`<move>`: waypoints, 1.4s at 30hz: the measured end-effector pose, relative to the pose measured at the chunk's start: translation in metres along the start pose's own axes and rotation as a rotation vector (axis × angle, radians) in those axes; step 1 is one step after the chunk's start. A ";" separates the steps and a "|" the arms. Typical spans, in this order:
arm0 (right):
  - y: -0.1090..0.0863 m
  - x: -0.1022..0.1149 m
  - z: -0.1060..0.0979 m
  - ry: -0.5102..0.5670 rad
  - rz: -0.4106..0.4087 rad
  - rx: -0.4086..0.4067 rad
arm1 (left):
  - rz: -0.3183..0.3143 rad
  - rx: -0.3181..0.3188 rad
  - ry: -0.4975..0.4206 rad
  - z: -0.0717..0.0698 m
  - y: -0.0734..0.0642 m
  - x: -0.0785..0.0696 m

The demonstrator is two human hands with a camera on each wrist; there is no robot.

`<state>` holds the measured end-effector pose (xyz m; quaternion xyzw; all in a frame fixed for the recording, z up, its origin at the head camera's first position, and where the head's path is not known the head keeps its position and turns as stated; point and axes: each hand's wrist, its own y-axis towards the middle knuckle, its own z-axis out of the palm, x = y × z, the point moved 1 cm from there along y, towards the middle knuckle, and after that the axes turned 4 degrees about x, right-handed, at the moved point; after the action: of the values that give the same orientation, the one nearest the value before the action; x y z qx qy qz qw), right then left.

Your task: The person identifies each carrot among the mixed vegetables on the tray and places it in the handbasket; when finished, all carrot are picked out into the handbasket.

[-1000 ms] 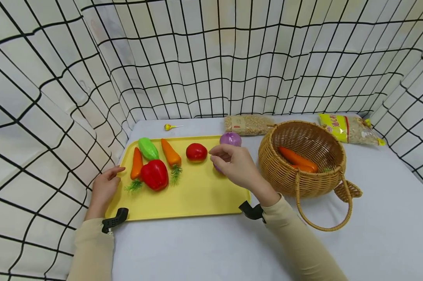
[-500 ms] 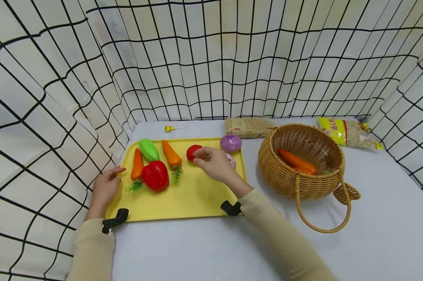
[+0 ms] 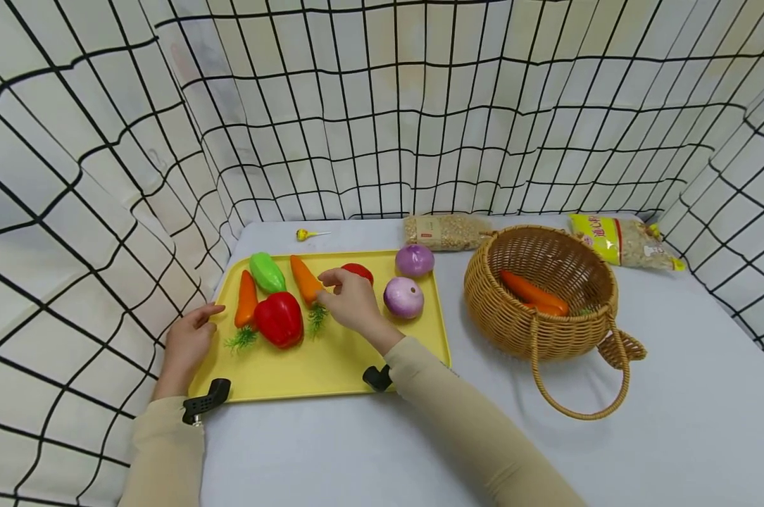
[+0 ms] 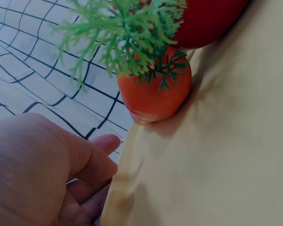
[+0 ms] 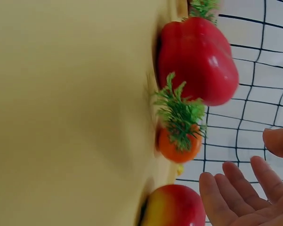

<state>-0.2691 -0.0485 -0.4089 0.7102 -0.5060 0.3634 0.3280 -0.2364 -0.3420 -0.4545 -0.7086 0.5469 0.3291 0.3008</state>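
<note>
My left hand [image 3: 188,345] grips the left rim of the yellow tray [image 3: 280,384]; in the left wrist view the thumb meets the edge, and some fingers disappear behind it. My right hand [image 3: 351,301] hovers over the tray's middle holding nothing, its fingers loosely bent near a carrot [image 3: 304,278] with a green top. Behind it a round red vegetable [image 3: 358,270] is partly hidden. On the tray's left side are a red bell pepper [image 3: 280,320], another carrot [image 3: 246,299] and a green vegetable [image 3: 267,272]. Two purple onions [image 3: 403,297] sit on its right side.
A wicker basket [image 3: 496,327] with orange carrots [image 3: 534,290] inside stands right of the tray, its handle drooping forward. Behind lie a bag of grain [image 3: 448,232], a yellow-labelled bag [image 3: 600,238] and a lollipop [image 3: 303,234]. Black netting [image 3: 356,120] encloses the back and sides.
My right hand has moved left across the tray, from beside the onions past the round red vegetable to the carrot, uncovering the nearer onion. My left hand stays at the rim.
</note>
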 end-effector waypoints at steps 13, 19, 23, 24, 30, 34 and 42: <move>0.019 0.010 0.024 0.057 -0.053 -0.175 | 0.011 -0.003 -0.001 0.000 0.001 -0.003; 0.026 0.010 0.030 0.087 0.027 -0.193 | 0.008 -0.006 -0.002 -0.002 0.001 -0.005; 0.029 0.007 0.037 0.059 0.103 -0.160 | -0.003 -0.005 0.003 -0.002 0.000 -0.004; 0.030 0.006 0.039 0.042 0.121 -0.141 | -0.002 -0.005 0.002 -0.002 -0.001 -0.003; 0.030 0.001 0.046 -0.104 0.180 -0.023 | 0.005 0.000 0.010 0.000 -0.001 -0.001; 0.030 -0.002 0.049 -0.160 0.200 -0.007 | 0.008 -0.003 0.018 -0.001 0.000 0.000; 0.030 -0.006 0.050 -0.200 0.300 -0.051 | 0.012 0.000 0.017 -0.001 -0.002 0.000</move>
<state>-0.2903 -0.0954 -0.4366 0.6509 -0.6453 0.3227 0.2361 -0.2346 -0.3424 -0.4543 -0.7082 0.5535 0.3250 0.2942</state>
